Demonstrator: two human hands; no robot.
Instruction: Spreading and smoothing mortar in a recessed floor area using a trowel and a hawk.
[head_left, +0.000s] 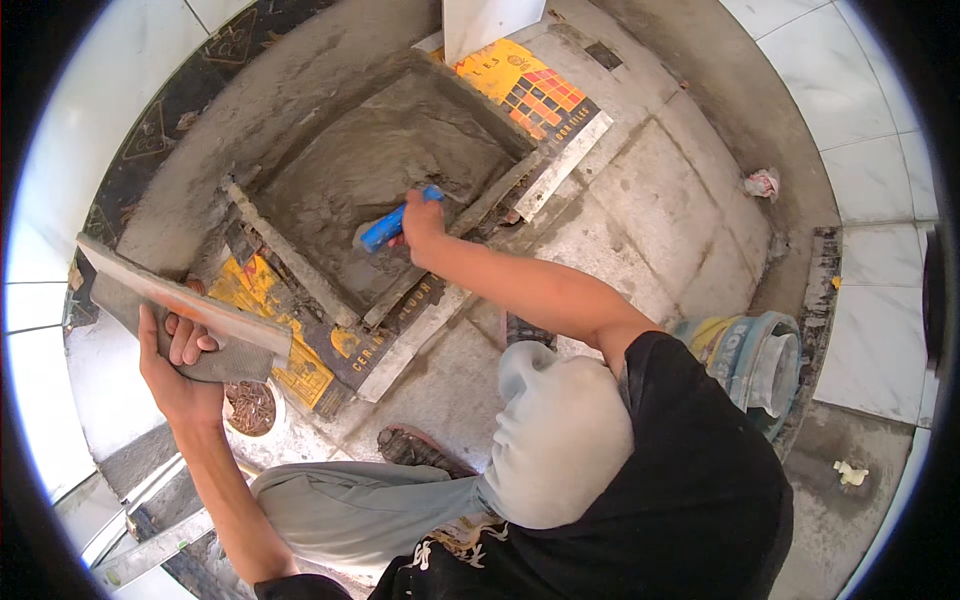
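My left hand (185, 360) grips a pale tile (185, 295) with a rough grey back, held tilted at the left. My right hand (423, 222) is closed round the blue handle of a tool (384, 228), probably a trowel, over grey mortar (365, 135); its blade is hard to make out. The mortar lies in a square frame of crusted bars (290, 260). Flattened yellow-and-black cardboard (300, 375) lies beneath the frame.
A white board (485, 20) stands behind the frame. A stained bucket (740, 365) sits at the right, crumpled paper (762, 183) beyond it. Metal bars (150, 555) lie at lower left, near a round hole (250, 410) with debris. My bent knees are in the foreground.
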